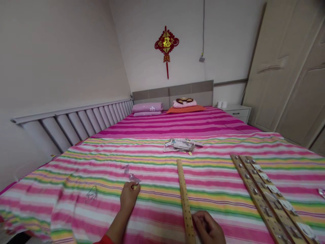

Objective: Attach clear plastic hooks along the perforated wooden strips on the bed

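Two hands work over a wide striped bed (pixel 218 189), whose flat top keeps everything within reach. Two studded wooden strips (pixel 269 200) lie apart at 2 o'clock, a pile of packets (pixel 180 145) sits at 12, and a plain wooden strip (pixel 185 200) points toward 12. The right hand (pixel 207 227) curls against that strip, its grip unclear, while the left hand (pixel 129 196) pinches a small clear plastic scrap (pixel 132 178).

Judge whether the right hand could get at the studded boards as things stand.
Probably yes. The right hand rests just left of the studded boards, with only open bedspread between them. The wooden strip lies on the hand's other side, so it doesn't seem to block the way.
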Tool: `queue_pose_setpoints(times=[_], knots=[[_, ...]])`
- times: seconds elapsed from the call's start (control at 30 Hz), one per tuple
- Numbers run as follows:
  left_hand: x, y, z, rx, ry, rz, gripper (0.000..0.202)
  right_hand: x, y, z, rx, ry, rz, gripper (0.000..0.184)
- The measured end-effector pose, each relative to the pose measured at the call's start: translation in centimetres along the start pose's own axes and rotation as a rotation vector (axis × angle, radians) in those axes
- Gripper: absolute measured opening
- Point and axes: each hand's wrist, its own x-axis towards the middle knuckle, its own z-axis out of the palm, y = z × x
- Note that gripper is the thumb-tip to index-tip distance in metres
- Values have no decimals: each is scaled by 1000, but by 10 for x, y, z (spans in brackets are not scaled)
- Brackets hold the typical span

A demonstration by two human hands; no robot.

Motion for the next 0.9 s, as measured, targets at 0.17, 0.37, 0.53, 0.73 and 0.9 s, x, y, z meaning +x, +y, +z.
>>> queue_pose_setpoints(times=[0.17,0.37,0.53,0.73,0.9], knots=[[-22,7,1,-126,-17,21,21,0,-3,-3,-7,-53,3,41],[-81,32,0,-312,-51,116,18,1,-8,-8,6,-80,6,37],[-116,44,-1,-374,-64,98,19,5,-18,-11,44,-54,34,37],[-126,37,-19,-415,-91,80,22,-14,-56,12,139,-154,144,33],[-91,24,-42,-334,-44,153,24,-31,-59,67,238,-344,368,25]])
